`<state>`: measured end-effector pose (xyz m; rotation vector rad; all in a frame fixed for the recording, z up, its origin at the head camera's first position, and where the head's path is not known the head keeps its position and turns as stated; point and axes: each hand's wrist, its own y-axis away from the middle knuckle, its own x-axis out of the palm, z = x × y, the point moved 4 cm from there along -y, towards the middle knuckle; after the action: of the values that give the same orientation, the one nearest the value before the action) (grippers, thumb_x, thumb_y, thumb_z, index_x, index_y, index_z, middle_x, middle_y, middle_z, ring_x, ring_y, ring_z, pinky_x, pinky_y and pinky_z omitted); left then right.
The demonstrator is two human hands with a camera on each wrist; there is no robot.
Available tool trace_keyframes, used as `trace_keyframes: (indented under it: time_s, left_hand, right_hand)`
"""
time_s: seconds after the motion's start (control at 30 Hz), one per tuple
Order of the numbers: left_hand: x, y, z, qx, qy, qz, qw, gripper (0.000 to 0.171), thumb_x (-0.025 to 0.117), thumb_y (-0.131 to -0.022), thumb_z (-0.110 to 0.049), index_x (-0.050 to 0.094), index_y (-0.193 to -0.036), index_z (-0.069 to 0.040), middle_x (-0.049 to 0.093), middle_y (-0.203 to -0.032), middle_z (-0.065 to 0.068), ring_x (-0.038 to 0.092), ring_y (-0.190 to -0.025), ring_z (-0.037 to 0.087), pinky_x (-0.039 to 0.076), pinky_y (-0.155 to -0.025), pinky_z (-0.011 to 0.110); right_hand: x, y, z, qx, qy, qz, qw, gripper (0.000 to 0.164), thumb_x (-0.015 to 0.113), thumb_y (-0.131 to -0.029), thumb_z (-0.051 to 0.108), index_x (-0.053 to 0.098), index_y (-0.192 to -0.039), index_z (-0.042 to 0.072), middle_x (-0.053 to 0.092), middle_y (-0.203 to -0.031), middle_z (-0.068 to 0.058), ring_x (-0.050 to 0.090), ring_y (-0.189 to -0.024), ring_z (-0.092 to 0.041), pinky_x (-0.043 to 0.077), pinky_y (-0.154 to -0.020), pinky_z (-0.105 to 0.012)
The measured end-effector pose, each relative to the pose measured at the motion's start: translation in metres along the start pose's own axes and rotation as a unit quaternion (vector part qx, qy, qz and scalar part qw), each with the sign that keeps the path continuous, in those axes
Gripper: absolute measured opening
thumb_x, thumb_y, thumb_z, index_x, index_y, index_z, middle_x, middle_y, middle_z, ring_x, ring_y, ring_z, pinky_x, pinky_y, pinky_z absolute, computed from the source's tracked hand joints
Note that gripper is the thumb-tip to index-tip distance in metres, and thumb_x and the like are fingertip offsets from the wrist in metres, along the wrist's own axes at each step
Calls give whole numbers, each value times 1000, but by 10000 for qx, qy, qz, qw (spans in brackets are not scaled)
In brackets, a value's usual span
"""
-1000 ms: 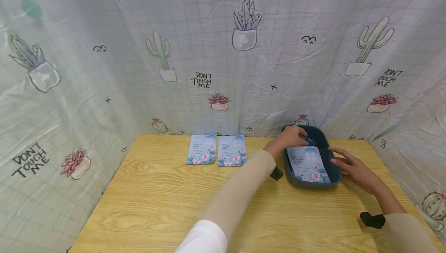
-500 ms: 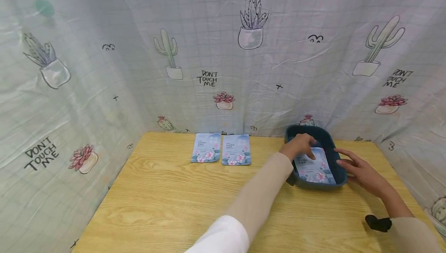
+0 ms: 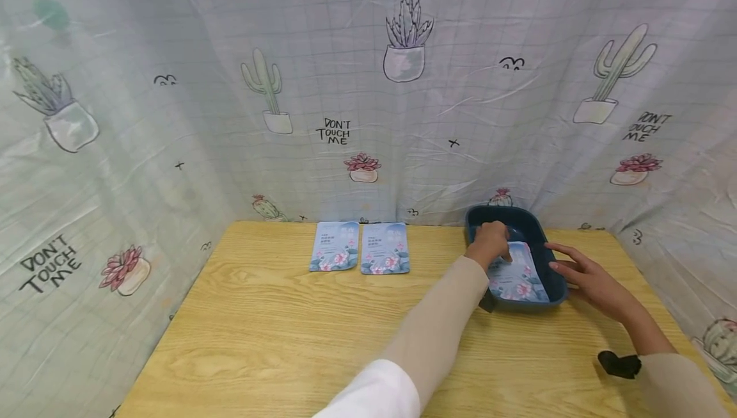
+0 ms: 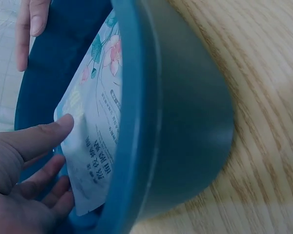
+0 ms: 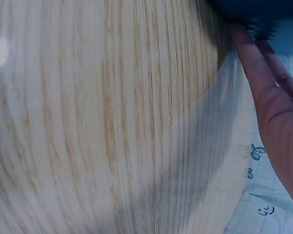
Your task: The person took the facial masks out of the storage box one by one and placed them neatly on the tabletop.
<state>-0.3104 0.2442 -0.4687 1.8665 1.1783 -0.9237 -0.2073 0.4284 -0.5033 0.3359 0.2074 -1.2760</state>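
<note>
My left hand [image 3: 491, 243] reaches into a dark blue plastic basin [image 3: 555, 280]. In the left wrist view its thumb [image 4: 46, 139] lies over the edge of a pale blue sheet mask packet [image 4: 95, 141] with lotus flowers. The other fingers are bent at that packet's edge, spaced apart from the thumb. The packet [image 3: 524, 280] lies inside the basin; whether more are under it is hidden. My right hand [image 3: 599, 287] touches the basin's right side with extended fingers [image 5: 256, 63]. Two similar packets, a left one [image 3: 334, 246] and a right one [image 3: 385, 248], lie flat on the table.
The wooden table [image 3: 276, 341] ends at a curtain [image 3: 322, 72] printed with cacti, behind and at both sides. The basin stands at the back right, near the curtain. A black wrist strap piece [image 3: 618, 365] sticks out from the right sleeve.
My left hand has moved from the basin's far left rim down to the packet inside, its thumb now over the packet. The right hand stays at the basin's side. The two table packets have not moved.
</note>
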Motion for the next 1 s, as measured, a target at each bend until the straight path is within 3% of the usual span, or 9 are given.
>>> trace_keyframes:
  time_s: [0.17,0.3,0.47,0.6,0.7,0.77,0.83,0.93,1.0]
  left_hand:
    - [2,-2,2,-54,-256,98,9996,33,95,-73,-21,77,-100,-24,68,-108,-12,57,-114,12,50,-93,26]
    - [2,-5,3,-30,-589,147,9981,29,95,-73,-22,77,-96,-24,68,-105,-11,56,-113,13,48,-96,28]
    - [-1,-9,3,-14,-420,218,9989,24,93,-75,-19,71,-84,-21,66,-98,-8,53,-107,16,48,-90,30]
    - [-4,-6,6,600,-234,416,9971,25,90,-79,-11,68,-87,-18,62,-91,-7,54,-89,11,48,-78,25]
    - [-8,-6,6,1188,-77,736,9902,22,80,-87,-2,69,-100,-16,61,-95,-6,53,-83,9,47,-69,21]
    - [-12,-7,6,1497,9,915,9845,25,73,-91,1,70,-109,-16,63,-101,-5,54,-86,9,47,-68,18]
    - [-17,-8,7,1662,85,979,9812,31,73,-91,1,72,-114,-18,66,-108,-6,57,-91,7,48,-72,17]
    - [-25,-10,9,1547,229,875,9838,33,81,-86,-3,76,-114,-18,69,-109,-7,60,-94,7,50,-74,18]
    - [-29,-11,11,1331,317,761,9877,29,87,-81,-8,79,-108,-17,71,-104,-8,61,-91,7,51,-73,19]
  right_hand:
    - [1,-3,0,65,5,6,10000,61,42,-112,30,15,-164,15,15,-159,-40,54,-111,10,58,-89,-31]
    - [1,-5,-1,134,53,-1,9999,61,43,-112,32,15,-164,17,17,-159,-39,54,-111,9,58,-91,-39]
    - [3,-5,1,104,-148,36,9998,61,43,-112,30,15,-164,16,14,-159,-40,56,-111,9,57,-89,-30]
    - [5,-5,1,56,-196,69,9998,60,42,-112,29,15,-164,17,13,-158,-41,55,-112,9,57,-88,-28]
    - [4,-5,0,79,-111,55,9999,60,42,-112,29,15,-164,17,15,-159,-40,55,-113,7,57,-89,-31]
    - [4,-4,0,128,2,24,9999,60,42,-112,30,15,-164,17,16,-159,-39,56,-118,-2,58,-91,-36]
    - [3,-4,0,204,119,-33,9997,61,43,-112,33,15,-164,17,18,-159,-39,56,-126,-19,58,-93,-43]
    - [1,-3,0,289,223,-100,9993,63,43,-111,35,14,-164,18,18,-159,-39,46,-134,-49,54,-96,-53]
    - [1,-3,0,314,232,-117,9992,63,42,-111,35,13,-164,18,17,-159,-39,37,-136,-59,52,-97,-57]
